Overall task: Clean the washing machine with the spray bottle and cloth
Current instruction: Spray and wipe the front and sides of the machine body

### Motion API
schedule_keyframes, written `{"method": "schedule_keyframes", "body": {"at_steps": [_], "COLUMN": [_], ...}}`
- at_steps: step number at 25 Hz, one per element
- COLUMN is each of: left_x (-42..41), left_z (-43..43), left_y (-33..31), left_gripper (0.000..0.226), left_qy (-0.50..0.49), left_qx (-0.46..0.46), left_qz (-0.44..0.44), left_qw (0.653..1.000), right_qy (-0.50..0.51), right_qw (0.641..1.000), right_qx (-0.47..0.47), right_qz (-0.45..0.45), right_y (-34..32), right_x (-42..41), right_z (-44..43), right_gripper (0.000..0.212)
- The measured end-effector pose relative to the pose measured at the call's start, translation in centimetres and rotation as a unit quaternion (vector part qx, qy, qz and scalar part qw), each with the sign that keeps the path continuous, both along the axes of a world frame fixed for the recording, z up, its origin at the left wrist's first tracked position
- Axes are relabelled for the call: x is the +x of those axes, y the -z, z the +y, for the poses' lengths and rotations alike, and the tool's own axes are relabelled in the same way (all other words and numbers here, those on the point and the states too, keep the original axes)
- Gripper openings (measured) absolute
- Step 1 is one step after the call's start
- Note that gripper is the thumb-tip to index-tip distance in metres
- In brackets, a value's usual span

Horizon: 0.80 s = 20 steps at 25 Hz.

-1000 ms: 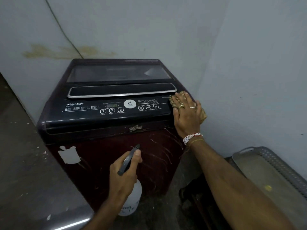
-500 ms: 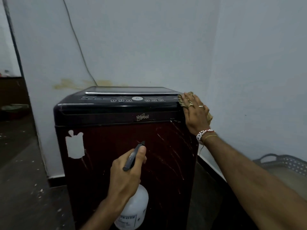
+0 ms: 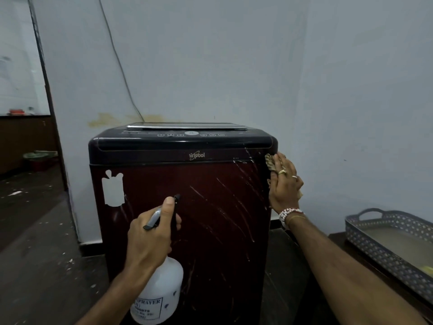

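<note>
A dark red top-loading washing machine (image 3: 164, 184) with a black control panel stands in the room's corner, its front streaked with pale scratches. My left hand (image 3: 150, 238) grips the black trigger head of a white spray bottle (image 3: 159, 294), held low in front of the machine with the nozzle pointing at its front. My right hand (image 3: 284, 184) presses a tan cloth (image 3: 270, 163) flat against the machine's upper right side edge. Most of the cloth is hidden under the palm.
White walls close in behind and to the right of the machine. A grey perforated basket (image 3: 384, 252) sits on a dark surface at the lower right. A cable (image 3: 119, 62) runs down the back wall. A doorway (image 3: 23, 137) opens at the left over dark floor.
The view has dropped from above the lid to level with the machine's front. My right hand slid with the cloth from the control panel's right end down onto the side edge.
</note>
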<state>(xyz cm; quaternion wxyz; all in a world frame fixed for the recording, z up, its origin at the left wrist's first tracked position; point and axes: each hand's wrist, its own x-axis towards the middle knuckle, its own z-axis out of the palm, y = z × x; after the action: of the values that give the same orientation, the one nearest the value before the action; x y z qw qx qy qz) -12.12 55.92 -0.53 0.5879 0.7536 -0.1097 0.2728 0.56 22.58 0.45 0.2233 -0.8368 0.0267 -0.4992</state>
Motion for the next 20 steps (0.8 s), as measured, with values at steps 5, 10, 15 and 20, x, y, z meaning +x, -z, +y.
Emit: {"method": "schedule_keyframes", "body": {"at_steps": [5,10,15,20], "left_x": [-0.6,-1.1,-1.5,-1.5], "left_z": [2.4,5.8,8.7,11.3], "left_y": [2.0,4.5,7.6,11.9], "left_gripper": [0.066,0.061,0.067,0.06], "left_qy": [-0.017,-0.059,-0.081,-0.099], "left_qx": [-0.01,-0.028,0.018,0.051], "left_qz": [0.017,0.024,0.029,0.062], "left_qw": [1.0,0.998,0.996,0.992], "right_qy": [-0.015,-0.043,-0.076,-0.093], "right_qw": [1.0,0.999,0.997,0.996], "right_qx": [0.016,0.019,0.007,0.002], "right_qz": [0.007,0.005,0.005,0.014], "right_y": [2.3,4.1,6.4,8.8], "right_x": [-0.2,0.0,0.0,-0.1], "right_z": [1.3,3.8,6.7,8.6], "right_gripper": [0.056,0.057,0.058,0.057]}}
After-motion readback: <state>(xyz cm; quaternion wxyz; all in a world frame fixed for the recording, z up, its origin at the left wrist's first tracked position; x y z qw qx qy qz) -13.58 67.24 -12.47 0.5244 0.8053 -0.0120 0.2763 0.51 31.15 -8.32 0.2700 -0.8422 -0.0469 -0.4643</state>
